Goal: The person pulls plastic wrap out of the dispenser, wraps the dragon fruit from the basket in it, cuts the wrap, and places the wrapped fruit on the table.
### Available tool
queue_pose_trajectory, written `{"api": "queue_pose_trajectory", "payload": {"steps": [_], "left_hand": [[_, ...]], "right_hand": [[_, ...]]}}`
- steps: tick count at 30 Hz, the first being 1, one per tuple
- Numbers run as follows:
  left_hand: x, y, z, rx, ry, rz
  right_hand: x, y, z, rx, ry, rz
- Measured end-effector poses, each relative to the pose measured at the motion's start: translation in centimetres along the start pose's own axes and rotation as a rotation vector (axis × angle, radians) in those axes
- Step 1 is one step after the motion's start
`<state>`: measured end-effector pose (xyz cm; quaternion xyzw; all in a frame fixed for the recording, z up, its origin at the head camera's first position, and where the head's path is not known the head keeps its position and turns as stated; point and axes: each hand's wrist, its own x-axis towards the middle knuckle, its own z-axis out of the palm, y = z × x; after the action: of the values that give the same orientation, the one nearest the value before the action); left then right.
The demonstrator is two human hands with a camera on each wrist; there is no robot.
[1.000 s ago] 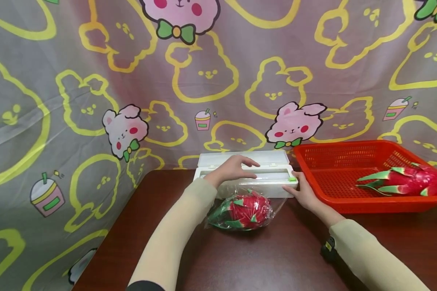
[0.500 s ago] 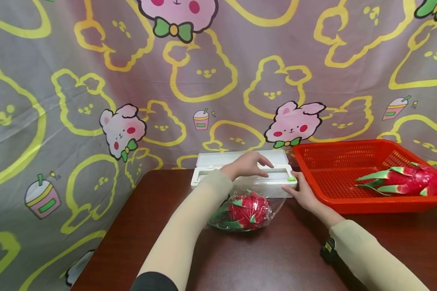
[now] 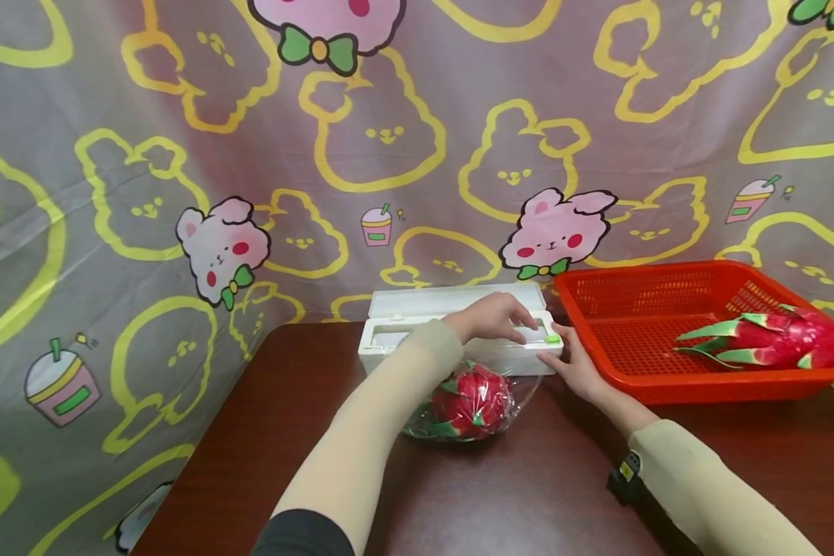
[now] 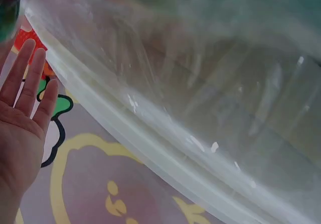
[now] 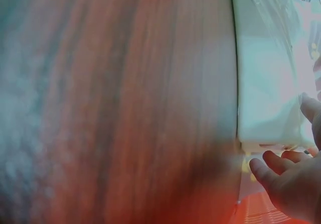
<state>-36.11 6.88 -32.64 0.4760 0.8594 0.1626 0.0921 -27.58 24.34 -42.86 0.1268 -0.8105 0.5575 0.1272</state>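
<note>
A white cling film dispenser (image 3: 459,361) lies at the back of the table with its lid (image 3: 459,300) raised. Clear film (image 4: 200,98) stretches from its front over a dragon fruit (image 3: 476,398), red with green tips, that rests before it. My left hand (image 3: 493,315) is over the dispenser's top, fingers fairly straight, close to the green slide cutter (image 3: 552,339) at the right end. My right hand (image 3: 577,363) holds that right end, thumb on the front and fingers at the end face. The left forearm hides part of the fruit and dispenser.
A red plastic basket (image 3: 667,390) stands to the right of the dispenser, a second dragon fruit (image 3: 785,338) lying in it. Behind the brown table (image 3: 500,494) hangs a patterned curtain (image 3: 417,154); it also covers the left side.
My left hand has moved right along the dispenser's top, from its middle to near the green cutter. My right hand has kept its hold on the end. The head view has shifted slightly.
</note>
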Motion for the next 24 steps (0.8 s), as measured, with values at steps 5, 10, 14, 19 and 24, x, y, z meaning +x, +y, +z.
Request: {"api": "queue_pose_trajectory", "payload": {"steps": [5,10,14,19,24], "left_hand": [[0.7,0.3,0.4,0.000,-0.001,0.012],[1.3,0.5,0.5,0.004,-0.023,-0.006],[2.0,0.9,0.3,0.010,-0.035,0.028],[2.7,1.6,-0.2,0.032,-0.013,0.078],[3.1,1.9,0.0,0.022,-0.051,0.050]], "right_hand": [[0.0,-0.1,-0.1,-0.026,0.000,-0.001],[-0.1,-0.1,0.0,-0.013,0.001,0.011],[-0.2,0.0,0.2,0.008,-0.010,0.003],[-0.1,-0.2,0.1,0.019,-0.028,0.008],[0.0,-0.1,-0.1,0.008,-0.016,-0.005]]}}
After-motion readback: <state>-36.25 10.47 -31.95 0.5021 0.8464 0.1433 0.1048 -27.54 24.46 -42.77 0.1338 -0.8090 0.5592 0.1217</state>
